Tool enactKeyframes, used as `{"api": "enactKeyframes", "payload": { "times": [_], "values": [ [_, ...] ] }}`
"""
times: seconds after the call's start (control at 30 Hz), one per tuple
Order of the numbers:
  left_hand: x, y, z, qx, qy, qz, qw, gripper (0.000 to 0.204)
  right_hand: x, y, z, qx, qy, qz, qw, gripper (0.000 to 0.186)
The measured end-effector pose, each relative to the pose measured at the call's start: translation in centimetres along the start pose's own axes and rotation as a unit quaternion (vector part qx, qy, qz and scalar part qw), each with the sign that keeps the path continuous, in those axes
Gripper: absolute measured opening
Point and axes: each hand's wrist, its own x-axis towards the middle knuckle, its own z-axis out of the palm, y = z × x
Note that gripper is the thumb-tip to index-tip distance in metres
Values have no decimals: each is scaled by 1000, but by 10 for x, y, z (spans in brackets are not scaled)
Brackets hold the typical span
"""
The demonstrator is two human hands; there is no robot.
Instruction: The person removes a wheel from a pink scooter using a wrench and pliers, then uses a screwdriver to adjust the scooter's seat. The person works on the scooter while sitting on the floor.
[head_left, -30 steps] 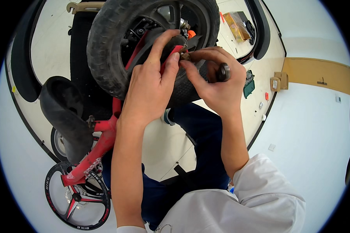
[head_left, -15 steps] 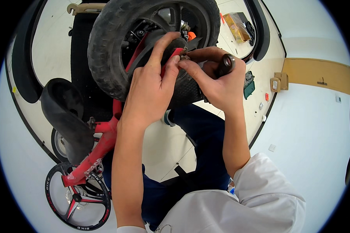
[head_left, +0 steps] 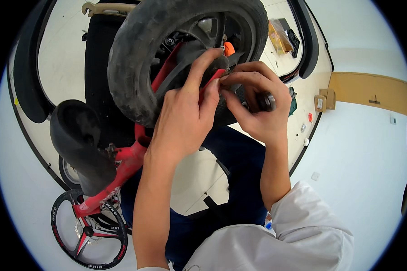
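In the head view, a fat-tyred wheel [head_left: 133, 74] is seen at the top, set in a red bicycle frame [head_left: 129, 165], with the hub end of a red frame arm [head_left: 216, 75] placed between the two hands. The left hand [head_left: 181, 119] is laid against that arm, its thumb pressed along the near face and its forefinger stretched over toward the hub, the two parted in a wide curve; whether a grip is made by the hidden fingers cannot be told. By the right hand [head_left: 263, 106], a dark cylindrical tool handle [head_left: 268, 101] is held in curled fingers, while thumb and forefinger are brought nearly together beside the arm's end; whether anything small is pinched there cannot be made out. Pale lettering is carried by the frame's lower tube, blurred and slanted. On the three-spoke wheel [head_left: 88, 231] at lower left, white and red lettering is printed around the black rim. A white label [head_left: 320, 103] is stuck on the cardboard carton [head_left: 329, 96] at right, too small to be read. A black saddle [head_left: 79, 149] is seen beside the frame.
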Motion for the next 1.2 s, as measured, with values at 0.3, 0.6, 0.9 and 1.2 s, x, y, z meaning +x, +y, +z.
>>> {"api": "enactKeyframes", "payload": {
  "times": [0.3, 0.6, 0.9, 1.2],
  "values": [
    [-1, -1, 2, -5, 4, 18, 1000, 46, -5, -15, 2, -2, 46, 126, 991, 20],
    [-2, -2, 1, -22, -2, 17, 1000, 47, -5, -6, -3, 5, 35, 46, 998, 22],
    [-2, -5, 4, 5, 14, 55, 998, 46, -7, -3, 0, -46, 27, 3, 999, 23],
    [-2, -6, 5, -16, 16, 64, 998, 46, 0, 2, -8, -108, -23, -129, 985, 33]
  ]
}}
